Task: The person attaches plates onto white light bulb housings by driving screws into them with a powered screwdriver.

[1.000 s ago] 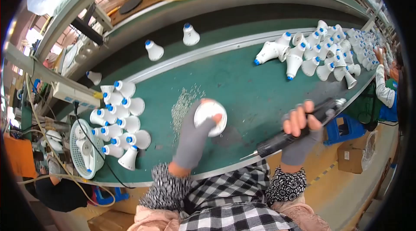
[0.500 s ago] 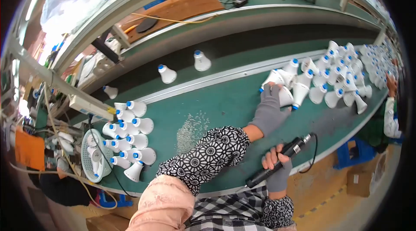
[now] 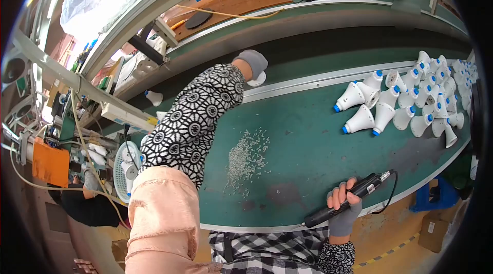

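Note:
My left hand (image 3: 251, 64), in a grey glove, is stretched far out over the dark belt behind the table's metal rail. It is closed round a white bulb housing (image 3: 258, 80), whose rim shows below the glove; the fingertips are hidden. Near the table's front edge, my right hand (image 3: 345, 207), in a grey fingerless glove, grips a black electric screwdriver (image 3: 365, 187). Its tip points left and a cable loops from its other end. Small screws (image 3: 246, 158) lie scattered on the green table (image 3: 303, 140) between my hands.
Many white bulb housings with blue ends (image 3: 411, 98) crowd the table's right side. Another housing (image 3: 154, 98) is on the belt at left. A pale basket (image 3: 123, 184) stands left, partly behind my sleeve. A metal frame (image 3: 61, 79) crosses the upper left.
My left hand has left the housings at the right and swung up-left to one on the belt. My right hand still holds the screwdriver. The view has shifted left.

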Tool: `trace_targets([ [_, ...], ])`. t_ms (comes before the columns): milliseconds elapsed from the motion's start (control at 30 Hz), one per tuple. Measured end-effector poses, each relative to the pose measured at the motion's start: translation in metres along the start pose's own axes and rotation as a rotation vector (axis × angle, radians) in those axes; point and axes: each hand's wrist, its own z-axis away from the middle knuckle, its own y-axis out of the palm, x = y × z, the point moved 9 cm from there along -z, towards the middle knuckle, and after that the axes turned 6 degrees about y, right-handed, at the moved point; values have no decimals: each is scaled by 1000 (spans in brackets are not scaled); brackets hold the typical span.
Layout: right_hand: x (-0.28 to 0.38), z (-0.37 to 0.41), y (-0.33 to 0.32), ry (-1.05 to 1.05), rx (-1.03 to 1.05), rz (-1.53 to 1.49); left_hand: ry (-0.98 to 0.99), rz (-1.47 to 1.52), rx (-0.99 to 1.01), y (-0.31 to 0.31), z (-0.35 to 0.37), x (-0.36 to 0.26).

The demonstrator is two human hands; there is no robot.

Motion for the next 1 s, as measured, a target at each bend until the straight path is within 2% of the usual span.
trace_targets([
  [100, -2, -1, -2, 10, 10, -13, -12, 211, -38, 5, 40, 22],
  [133, -2, -1, -1, 13, 8, -14, 24, 290, -159, 6, 61, 29],
  [200, -1, -1, -2, 12, -1, -18, 88, 274, -143, 16, 97, 31],
  [267, -1, -1, -1, 12, 1, -12, -31, 377, -70, 38, 138, 37],
  [300, 0, -2, -1, 7, 1, -9, 32, 374, -153, 48, 156, 36],
  [367, 0, -1, -2, 1, -10, -9, 4, 350, -68, 89, 175, 40],
  [433, -4, -2, -2, 21, -8, -26, -30, 426, 6, 85, 191, 34],
  [533, -6, 0, -12, 58, -7, -22, 20, 274, -399, 30, 180, 28],
  [600, -6, 3, -7, 75, -74, -3, 13, 166, -540, 5, 154, 25],
  [633, -6, 2, -5, 84, -69, 15, -19, 70, -542, 14, 132, 28],
  [667, -8, 2, -5, 83, -48, -36, -56, -14, -458, 49, 93, 46],
  [733, -10, 2, -7, 98, -73, -22, -114, -145, -195, 72, 55, 57],
  [767, -11, 2, -6, 85, 23, 49, -114, -166, -162, 79, 46, 62],
  [833, -8, 2, -1, 62, 51, 2, -176, -151, 67, 118, 18, 79],
  [900, -8, 2, -2, 54, 49, 4, -200, -227, 156, 130, 14, 82],
  [1000, -9, 1, -5, 55, 55, -18, -212, -218, 68, 129, 29, 89],
])
